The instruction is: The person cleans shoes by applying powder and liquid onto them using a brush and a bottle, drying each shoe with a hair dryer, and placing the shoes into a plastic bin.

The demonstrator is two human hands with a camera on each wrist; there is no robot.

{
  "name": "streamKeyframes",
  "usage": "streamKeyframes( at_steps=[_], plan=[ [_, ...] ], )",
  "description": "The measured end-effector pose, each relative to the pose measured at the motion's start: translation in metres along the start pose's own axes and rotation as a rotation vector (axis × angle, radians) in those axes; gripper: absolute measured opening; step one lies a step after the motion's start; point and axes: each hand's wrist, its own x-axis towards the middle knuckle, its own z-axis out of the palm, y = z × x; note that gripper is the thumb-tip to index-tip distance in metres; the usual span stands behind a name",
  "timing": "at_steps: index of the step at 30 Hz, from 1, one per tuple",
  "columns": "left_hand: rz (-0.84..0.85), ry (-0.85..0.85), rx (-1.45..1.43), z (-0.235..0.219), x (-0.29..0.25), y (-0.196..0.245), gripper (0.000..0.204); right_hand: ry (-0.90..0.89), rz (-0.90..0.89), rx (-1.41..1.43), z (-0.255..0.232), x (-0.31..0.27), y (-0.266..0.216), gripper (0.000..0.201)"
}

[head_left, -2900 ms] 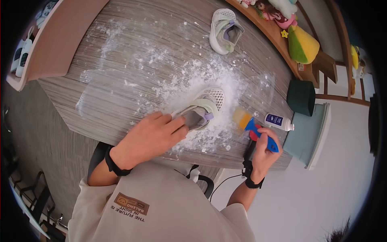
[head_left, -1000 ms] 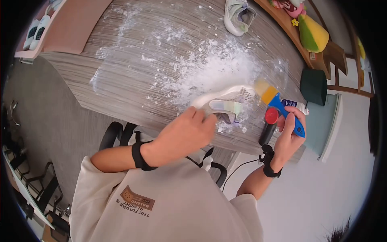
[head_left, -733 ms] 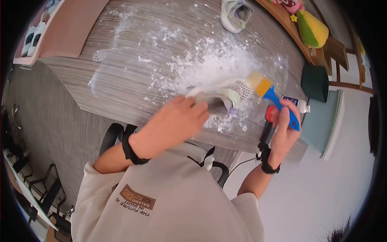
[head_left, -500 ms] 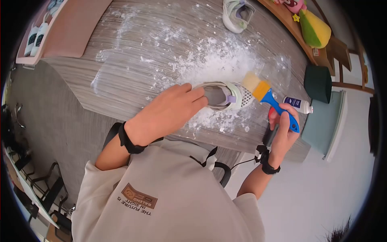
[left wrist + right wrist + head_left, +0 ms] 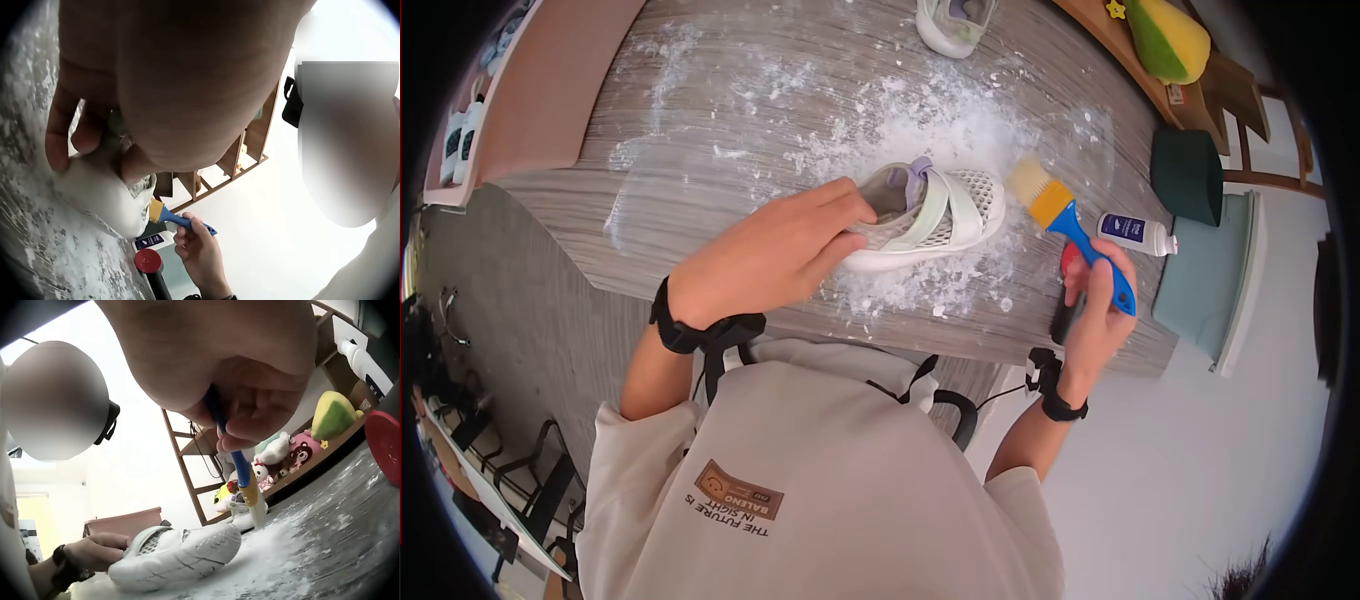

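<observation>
A white mesh shoe (image 5: 960, 215) with pale straps lies tilted over the powdered part of the table, its opening toward the far side. My left hand (image 5: 765, 250) grips its heel end with fingers and thumb; the left wrist view shows the fingers (image 5: 59, 134) on the white shoe (image 5: 103, 194). In my right hand (image 5: 1102, 305) is the blue handle of a brush (image 5: 1072, 228). The yellow band and pale bristles stand just right of the toe, apart from it. From the right wrist view, the brush (image 5: 240, 465) hangs bristles down beyond the shoe (image 5: 178, 556).
Another shoe (image 5: 950, 30) stands at the far edge of view. White powder (image 5: 930, 120) spreads over the table. Right of the brush lie a white bottle (image 5: 1135, 233) and a dark, red-topped object (image 5: 1068, 262). Behind are a dark green container (image 5: 1187, 175) and a yellow-green plush (image 5: 1165, 45).
The held shoe has rolled so its side and sole edge face me and its opening faces away. My left hand has shifted left with it. The brush stays in my right hand.
</observation>
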Motion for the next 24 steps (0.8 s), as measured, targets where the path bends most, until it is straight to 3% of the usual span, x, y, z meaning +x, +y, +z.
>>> streamKeyframes(
  at_steps=[4,7,11,14,15,18,19,22,23,24],
  plan=[
    [-0.029,0.016,-0.027,0.000,-0.003,-0.003,0.017,-0.157,0.003,0.114,-0.001,-0.002,-0.005,0.020],
    [-0.080,-0.010,-0.034,-0.001,-0.002,0.000,0.017,0.025,-0.047,-0.083,0.011,0.004,0.000,0.022],
    [-0.056,0.080,-0.068,0.004,-0.008,-0.005,0.019,-0.152,-0.030,0.217,-0.007,0.000,0.003,0.020],
    [-0.085,0.109,-0.099,0.011,-0.009,-0.006,0.019,-0.083,0.010,0.056,0.002,-0.001,-0.002,0.020],
    [-0.116,0.110,-0.111,0.010,-0.008,-0.004,0.019,0.030,-0.023,0.003,0.012,0.001,0.000,0.020],
    [-0.158,0.196,-0.144,0.013,-0.009,-0.001,0.020,0.051,-0.074,0.018,0.010,-0.003,0.000,0.020],
    [-0.165,0.234,-0.154,0.015,-0.011,-0.001,0.021,-0.085,-0.105,0.130,0.000,-0.004,0.003,0.021],
    [-0.173,0.241,-0.147,0.017,-0.014,-0.005,0.023,-0.207,-0.119,0.278,0.006,-0.015,-0.003,0.019],
    [-0.184,0.259,-0.152,0.018,-0.014,-0.005,0.023,-0.330,-0.126,0.026,0.010,-0.017,-0.008,0.017],
    [-0.196,0.277,-0.158,0.019,-0.015,-0.004,0.023,-0.258,-0.117,0.047,0.013,-0.016,-0.007,0.017]
  ],
)
